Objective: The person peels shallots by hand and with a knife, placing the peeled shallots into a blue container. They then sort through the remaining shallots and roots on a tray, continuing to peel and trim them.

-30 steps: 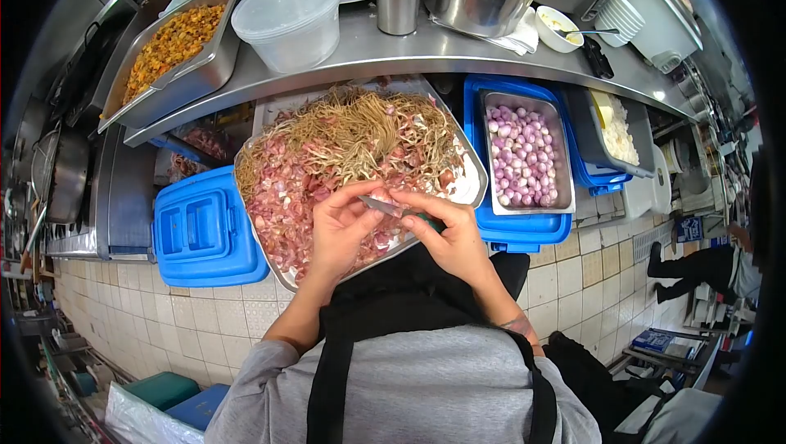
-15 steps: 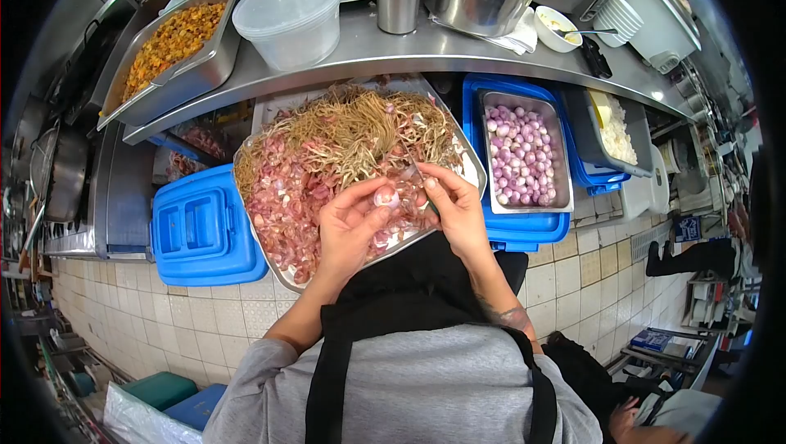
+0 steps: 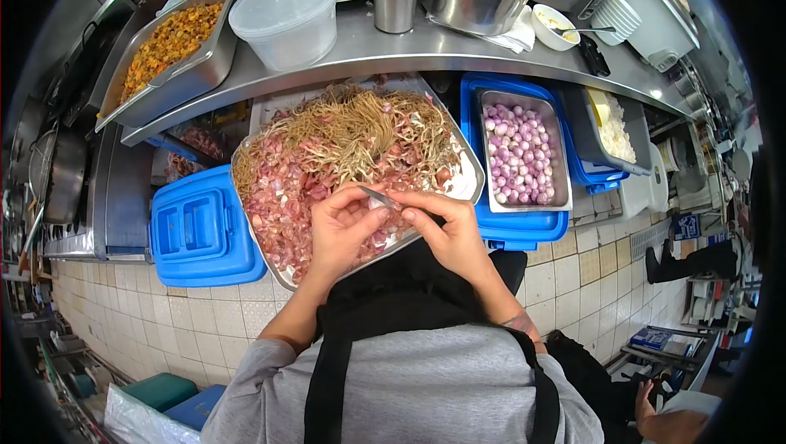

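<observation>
Over a metal tray [image 3: 282, 279] heaped with shallots, loose skins and a bundle of dry roots [image 3: 360, 129], my two hands meet. My left hand [image 3: 340, 227] pinches a small shallot, mostly covered by the fingers. My right hand [image 3: 446, 227] is closed on a small knife [image 3: 377, 196], whose blade lies across the shallot and points to the left; its handle is hidden in the fingers. To the right of the big tray, peeled shallots [image 3: 520, 153] fill a steel pan [image 3: 565, 190] that rests on a blue container.
A steel shelf [image 3: 360, 55] crosses above the tray, bearing a plastic tub [image 3: 286, 27], a pan of diced food [image 3: 168, 51], a pot [image 3: 463, 2] and a white bowl [image 3: 553, 31]. A blue lidded box [image 3: 201, 231] stands left. Another person's hand [image 3: 647, 403] shows at lower right.
My right hand has moved left, bringing the knife blade onto the shallot. My left hand has turned slightly and now covers more of it. The other person's hand has shifted right.
</observation>
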Demonstrator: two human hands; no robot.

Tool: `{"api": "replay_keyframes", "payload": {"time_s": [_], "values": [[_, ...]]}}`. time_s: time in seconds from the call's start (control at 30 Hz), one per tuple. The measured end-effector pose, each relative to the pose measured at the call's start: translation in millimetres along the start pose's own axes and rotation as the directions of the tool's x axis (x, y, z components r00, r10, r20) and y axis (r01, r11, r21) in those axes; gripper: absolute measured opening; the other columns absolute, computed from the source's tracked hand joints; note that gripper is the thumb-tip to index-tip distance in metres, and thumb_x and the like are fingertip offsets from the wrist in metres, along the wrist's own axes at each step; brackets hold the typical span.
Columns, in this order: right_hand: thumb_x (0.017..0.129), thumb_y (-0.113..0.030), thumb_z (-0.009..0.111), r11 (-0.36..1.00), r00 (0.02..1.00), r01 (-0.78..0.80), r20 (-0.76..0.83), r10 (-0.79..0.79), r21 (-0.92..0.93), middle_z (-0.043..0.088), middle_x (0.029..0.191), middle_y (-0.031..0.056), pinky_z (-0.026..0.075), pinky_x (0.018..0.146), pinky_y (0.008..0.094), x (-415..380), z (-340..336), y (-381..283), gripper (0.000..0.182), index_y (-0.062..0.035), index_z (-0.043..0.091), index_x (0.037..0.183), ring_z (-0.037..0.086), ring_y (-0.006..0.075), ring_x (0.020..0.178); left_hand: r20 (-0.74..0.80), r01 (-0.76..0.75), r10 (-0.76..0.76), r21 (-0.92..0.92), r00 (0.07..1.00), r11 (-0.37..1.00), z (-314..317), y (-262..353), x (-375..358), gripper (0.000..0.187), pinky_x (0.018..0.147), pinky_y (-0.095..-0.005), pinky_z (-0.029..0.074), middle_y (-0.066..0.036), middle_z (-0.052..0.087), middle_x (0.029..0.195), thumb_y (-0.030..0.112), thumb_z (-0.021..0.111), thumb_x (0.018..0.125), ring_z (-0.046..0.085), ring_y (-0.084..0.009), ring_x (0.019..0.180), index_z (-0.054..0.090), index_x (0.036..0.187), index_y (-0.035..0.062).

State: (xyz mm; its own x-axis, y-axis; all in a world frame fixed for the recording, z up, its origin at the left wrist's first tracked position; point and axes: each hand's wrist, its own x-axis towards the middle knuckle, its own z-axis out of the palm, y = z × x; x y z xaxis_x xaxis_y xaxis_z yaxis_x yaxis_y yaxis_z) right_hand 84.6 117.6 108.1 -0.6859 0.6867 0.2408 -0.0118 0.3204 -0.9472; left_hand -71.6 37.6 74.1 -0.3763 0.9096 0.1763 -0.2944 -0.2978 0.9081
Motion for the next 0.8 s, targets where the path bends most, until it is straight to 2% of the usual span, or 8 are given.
{"api": "replay_keyframes", "payload": {"time_s": [0.1, 0.17, 0.27, 0.4, 0.43, 0.57, 0.77, 0.8], "values": [[0.090, -0.010, 0.055, 0.919, 0.967, -0.255, 0.084, 0.242, 0.299, 0.061, 0.079, 0.0056, 0.036, 0.046, 0.0184, -1, -4, 4, 0.025, -0.0024, 0.061, 0.113, 0.047, 0.0061, 0.053, 0.019, 0.047, -0.046, -0.061, 0.999, 0.997, -3, -1, -1, 0.033, 0.088, -0.0293, 0.049, -0.011, 0.056, 0.108, -0.014, 0.062, 0.076, 0.057, -0.0185, 0.101, 0.058, 0.107, -0.0059], [0.092, -0.013, 0.053, 0.757, 0.928, -0.367, 0.163, 0.334, 0.541, 0.057, 0.072, 0.0029, 0.027, 0.040, 0.0175, 1, -7, 19, 0.025, -0.0040, 0.060, 0.114, 0.038, 0.0038, 0.047, 0.024, 0.111, -0.109, -0.095, 0.994, 0.989, 0, 2, -1, 0.036, 0.088, -0.0298, 0.049, -0.012, 0.055, 0.110, -0.014, 0.062, 0.075, 0.057, -0.0191, 0.103, 0.056, 0.110, -0.0059], [0.092, -0.012, 0.053, 0.775, 0.928, -0.310, -0.002, 0.372, 0.550, 0.057, 0.069, -0.0001, 0.032, 0.043, 0.0165, 6, -6, 26, 0.025, -0.0054, 0.059, 0.115, 0.041, 0.0023, 0.049, 0.046, 0.149, -0.143, -0.168, 0.989, 0.974, 6, 9, 0, 0.042, 0.089, -0.0305, 0.049, -0.013, 0.055, 0.113, -0.014, 0.062, 0.075, 0.057, -0.0199, 0.105, 0.052, 0.115, -0.0061], [0.091, -0.011, 0.054, 0.941, 0.946, -0.236, -0.162, 0.279, 0.242, 0.057, 0.070, -0.0005, 0.034, 0.045, 0.0161, 4, -4, 18, 0.026, -0.0047, 0.059, 0.116, 0.043, 0.0016, 0.052, 0.019, 0.136, -0.135, -0.191, 0.991, 0.972, 5, 7, 3, 0.045, 0.088, -0.0306, 0.050, -0.014, 0.056, 0.113, -0.014, 0.062, 0.075, 0.058, -0.0202, 0.102, 0.050, 0.118, -0.0064], [0.089, -0.009, 0.056, 0.954, 0.964, -0.211, -0.117, 0.239, 0.211, 0.064, 0.079, 0.0035, 0.044, 0.055, 0.0191, 0, -5, 18, 0.027, -0.0032, 0.059, 0.115, 0.056, 0.0058, 0.063, 0.011, 0.140, -0.141, -0.195, 0.990, 0.971, 4, 4, 4, 0.044, 0.087, -0.0307, 0.050, -0.014, 0.056, 0.112, -0.013, 0.062, 0.075, 0.058, -0.0200, 0.101, 0.050, 0.117, -0.0064], [0.082, -0.004, 0.062, 0.998, 0.996, -0.058, -0.062, 0.060, 0.021, 0.066, 0.105, 0.0120, 0.049, 0.080, 0.0288, -6, 5, -3, 0.030, -0.0009, 0.061, 0.111, 0.064, 0.0192, 0.095, -0.008, 0.147, -0.153, -0.230, 0.988, 0.962, 0, -1, 4, 0.038, 0.086, -0.0310, 0.051, -0.013, 0.059, 0.108, -0.013, 0.062, 0.076, 0.059, -0.0194, 0.099, 0.053, 0.112, -0.0061], [0.084, -0.003, 0.060, 0.994, 0.996, 0.045, -0.076, -0.053, -0.102, 0.067, 0.095, 0.0111, 0.050, 0.074, 0.0264, -6, 5, 1, 0.027, -0.0013, 0.062, 0.111, 0.065, 0.0160, 0.084, 0.014, 0.071, -0.070, -0.125, 0.997, 0.990, -5, -3, 2, 0.034, 0.088, -0.0318, 0.050, -0.013, 0.057, 0.110, -0.015, 0.062, 0.074, 0.059, -0.0194, 0.100, 0.057, 0.106, -0.0053], [0.085, -0.004, 0.059, 0.998, 0.997, -0.055, -0.052, 0.055, 0.012, 0.067, 0.091, 0.0095, 0.049, 0.072, 0.0256, -6, 3, 3, 0.026, -0.0012, 0.062, 0.111, 0.063, 0.0143, 0.081, 0.035, 0.052, -0.049, -0.104, 0.998, 0.993, -5, -4, 1, 0.034, 0.089, -0.0319, 0.050, -0.013, 0.057, 0.110, -0.016, 0.062, 0.073, 0.058, -0.0196, 0.101, 0.058, 0.105, -0.0052]]}}
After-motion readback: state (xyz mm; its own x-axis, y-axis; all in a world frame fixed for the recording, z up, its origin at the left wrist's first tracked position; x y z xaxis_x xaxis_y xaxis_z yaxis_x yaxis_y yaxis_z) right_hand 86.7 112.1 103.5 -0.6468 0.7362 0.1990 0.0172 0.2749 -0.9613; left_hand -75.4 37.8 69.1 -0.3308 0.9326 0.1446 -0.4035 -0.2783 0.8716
